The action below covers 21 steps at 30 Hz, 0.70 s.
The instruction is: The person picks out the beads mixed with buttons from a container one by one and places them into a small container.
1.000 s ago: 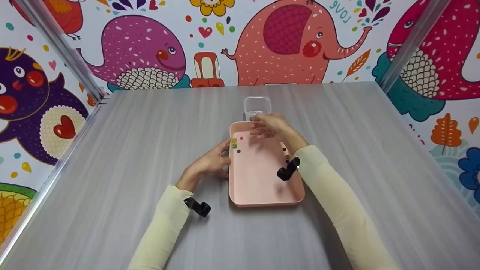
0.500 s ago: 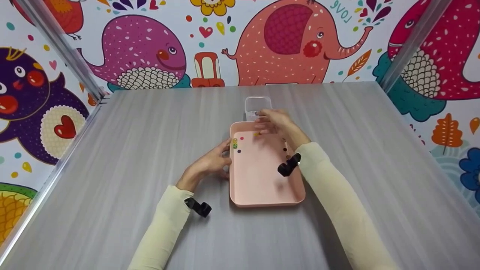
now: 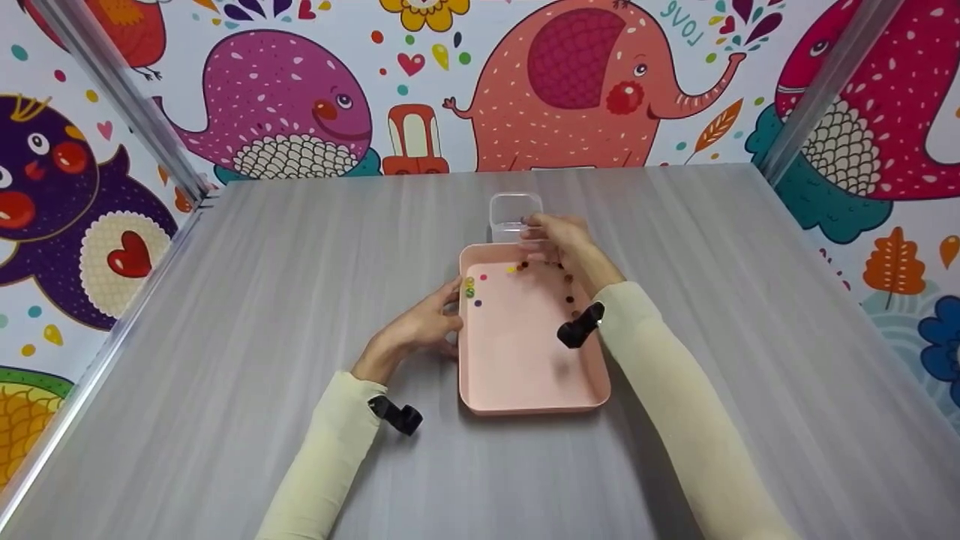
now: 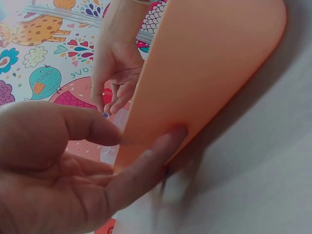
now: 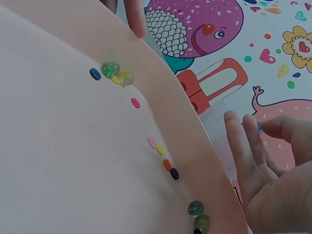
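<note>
A pink tray (image 3: 525, 352) lies lengthwise on the table. My left hand (image 3: 420, 322) touches its left side, with extended fingers (image 4: 141, 170) against the outer wall in the left wrist view. Past the tray's far end stands a small clear plastic box (image 3: 516, 196). My right hand (image 3: 562, 236) overlaps the box's near right corner in the head view. Between its thumb and fingertip it pinches a small blue piece (image 5: 259, 127), mostly hidden by the fingers. Glass marbles (image 5: 111, 68) and small oval pieces, such as a pink one (image 5: 135, 103), lie along the tray's edges.
The grey table (image 3: 300, 247) extends to both sides of the tray. Cartoon-printed walls (image 3: 420, 90) and metal corner posts (image 3: 124, 97) enclose it at the back and sides. A black wrist camera (image 3: 581, 326) hangs over the tray's right side.
My right hand has shifted a little back and to the right, uncovering yellow and dark pieces at the tray's far end. The left hand, tray and box stay in place.
</note>
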### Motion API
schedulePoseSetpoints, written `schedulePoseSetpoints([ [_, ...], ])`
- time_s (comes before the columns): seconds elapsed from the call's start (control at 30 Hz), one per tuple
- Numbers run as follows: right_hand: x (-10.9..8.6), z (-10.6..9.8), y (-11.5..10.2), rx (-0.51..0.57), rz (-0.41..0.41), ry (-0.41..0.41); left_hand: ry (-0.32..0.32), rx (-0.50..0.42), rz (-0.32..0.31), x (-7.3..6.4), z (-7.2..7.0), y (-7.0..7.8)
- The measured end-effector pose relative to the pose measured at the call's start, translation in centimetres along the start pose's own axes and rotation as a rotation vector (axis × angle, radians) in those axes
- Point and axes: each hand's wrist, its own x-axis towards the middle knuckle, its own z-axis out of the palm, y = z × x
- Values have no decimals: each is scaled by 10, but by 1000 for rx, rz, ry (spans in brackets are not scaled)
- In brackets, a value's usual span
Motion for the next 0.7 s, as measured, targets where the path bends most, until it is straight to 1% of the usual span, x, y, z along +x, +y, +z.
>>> schedulePoseSetpoints([
  [0.23, 0, -1, -1, 21, 8, 27, -11, -32, 8, -1, 0, 1],
  [0.47, 0, 0, 0, 54, -27, 71, -11, -36, 7, -1, 0, 1],
  [0.57, 1, 0, 2, 47, -48, 82, -11, -39, 15, -1, 0, 0],
  [0.7, 1, 0, 4, 2, -79, 84, -6, -25, 22, 0, 0, -2],
])
